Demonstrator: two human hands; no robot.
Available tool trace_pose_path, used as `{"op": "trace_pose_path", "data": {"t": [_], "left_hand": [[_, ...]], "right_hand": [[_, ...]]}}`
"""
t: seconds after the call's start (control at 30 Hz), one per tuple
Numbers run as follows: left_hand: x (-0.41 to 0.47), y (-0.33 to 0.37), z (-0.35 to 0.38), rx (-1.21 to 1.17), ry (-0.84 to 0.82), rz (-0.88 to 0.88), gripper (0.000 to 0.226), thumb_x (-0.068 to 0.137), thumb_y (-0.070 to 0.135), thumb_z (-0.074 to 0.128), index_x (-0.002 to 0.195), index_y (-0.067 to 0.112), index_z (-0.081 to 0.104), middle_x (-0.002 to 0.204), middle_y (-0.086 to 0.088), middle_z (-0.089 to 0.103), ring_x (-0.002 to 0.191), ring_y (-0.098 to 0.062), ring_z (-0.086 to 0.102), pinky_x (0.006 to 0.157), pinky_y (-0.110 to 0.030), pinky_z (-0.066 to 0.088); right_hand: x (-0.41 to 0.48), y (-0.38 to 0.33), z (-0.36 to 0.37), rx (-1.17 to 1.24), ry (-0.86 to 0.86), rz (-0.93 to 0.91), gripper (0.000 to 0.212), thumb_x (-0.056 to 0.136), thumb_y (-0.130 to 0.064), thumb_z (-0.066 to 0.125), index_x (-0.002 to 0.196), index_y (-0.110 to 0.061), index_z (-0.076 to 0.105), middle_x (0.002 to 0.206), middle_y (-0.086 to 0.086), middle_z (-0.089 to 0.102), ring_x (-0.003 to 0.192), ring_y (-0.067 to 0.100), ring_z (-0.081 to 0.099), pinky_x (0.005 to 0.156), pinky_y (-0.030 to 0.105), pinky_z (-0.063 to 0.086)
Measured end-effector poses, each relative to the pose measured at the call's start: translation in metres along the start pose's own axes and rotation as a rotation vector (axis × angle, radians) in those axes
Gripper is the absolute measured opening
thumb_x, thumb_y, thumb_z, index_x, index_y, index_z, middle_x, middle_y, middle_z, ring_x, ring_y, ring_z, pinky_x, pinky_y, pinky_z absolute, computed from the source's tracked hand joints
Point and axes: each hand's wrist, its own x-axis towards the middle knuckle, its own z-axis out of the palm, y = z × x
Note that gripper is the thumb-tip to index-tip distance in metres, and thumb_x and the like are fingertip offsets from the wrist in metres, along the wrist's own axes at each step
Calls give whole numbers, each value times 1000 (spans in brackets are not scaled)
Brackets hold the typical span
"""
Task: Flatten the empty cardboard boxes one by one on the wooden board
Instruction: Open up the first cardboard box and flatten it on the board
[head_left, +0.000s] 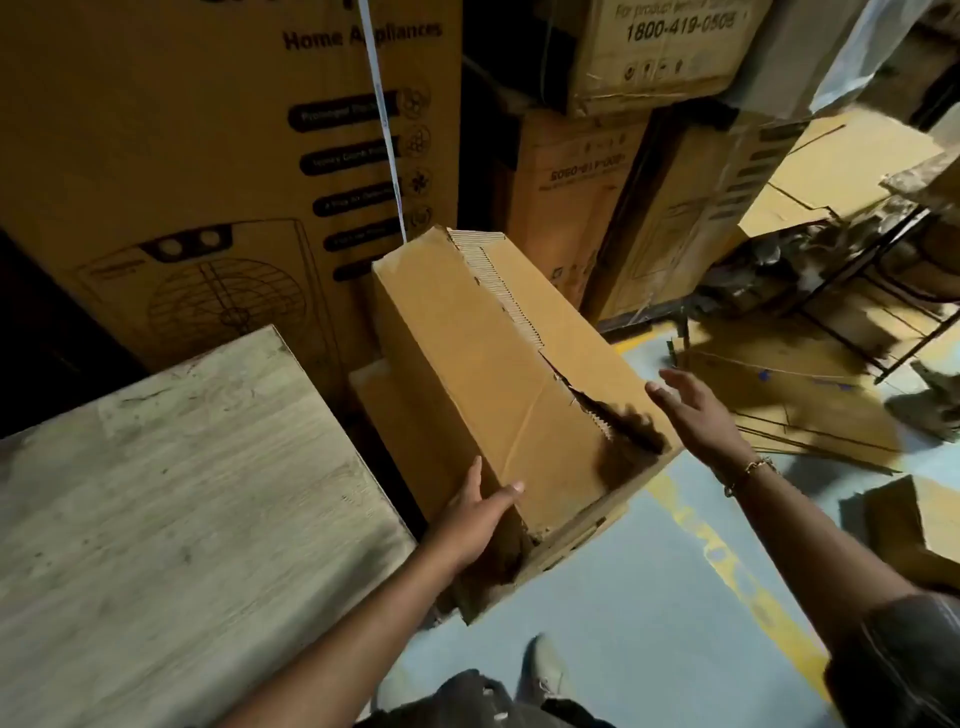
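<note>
A long brown cardboard box (483, 364) hangs tilted in the air at the centre, its top face torn along one seam. My left hand (480, 512) grips its near left edge, thumb on top and fingers underneath. To the right of the box, my right hand (693, 410) hovers with straight fingers, a small gap away from the box's right side. The pale wooden board (171, 493) lies to the left, with nothing on it.
Large printed appliance cartons (208, 156) are stacked behind and to the right (670, 47). Flattened cardboard sheets (789, 395) lie on the floor at right beside a black metal frame (883, 291). Another box (909, 525) sits at the right edge. My shoe (545, 670) stands on the blue floor.
</note>
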Motion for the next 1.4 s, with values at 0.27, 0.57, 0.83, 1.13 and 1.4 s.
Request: {"op": "trace_pose_path", "data": {"t": [0.27, 0.57, 0.83, 1.13, 1.4], "left_hand": [[33, 12, 72, -394, 272, -218, 97, 85, 70, 54, 158, 28, 6, 164, -4, 17, 148, -29, 22, 118, -46, 23], [26, 27, 84, -601, 589, -162, 93, 85, 59, 63, 158, 23, 18, 158, -7, 32, 142, -30, 34, 110, -38, 34], [-32, 7, 2, -378, 752, 59, 87, 66, 89, 53, 134, 35, 51, 115, 13, 67, 104, -12, 64, 88, -38, 56], [-176, -94, -116, -529, 1047, 92, 74, 67, 83, 58, 119, 31, 66, 109, 13, 73, 104, -12, 67, 93, -39, 54], [-305, -202, -190, -649, 1280, 30, 49, 88, 63, 58, 119, 25, 65, 113, 13, 68, 108, -10, 62, 88, -27, 45]], "right_hand": [[83, 74, -22, 146, -441, 206, 117, 48, -79, 79, 148, -34, 40, 140, 0, 53, 123, 26, 57, 109, 51, 43], [67, 59, -4, 292, -525, 60, 87, 60, -64, 80, 135, -29, 52, 126, -4, 66, 117, 19, 61, 102, 41, 47], [20, -26, 33, 347, -472, -151, 49, 85, -53, 68, 129, -36, 51, 117, -12, 64, 107, 12, 59, 80, 32, 51], [-98, -142, 162, 271, -575, -349, 43, 92, -51, 57, 128, -28, 53, 107, -16, 61, 97, 4, 57, 67, 21, 44], [-211, -221, 294, 235, -828, -440, 58, 89, -60, 57, 136, -26, 52, 124, -7, 61, 107, 12, 59, 77, 28, 49]]}}
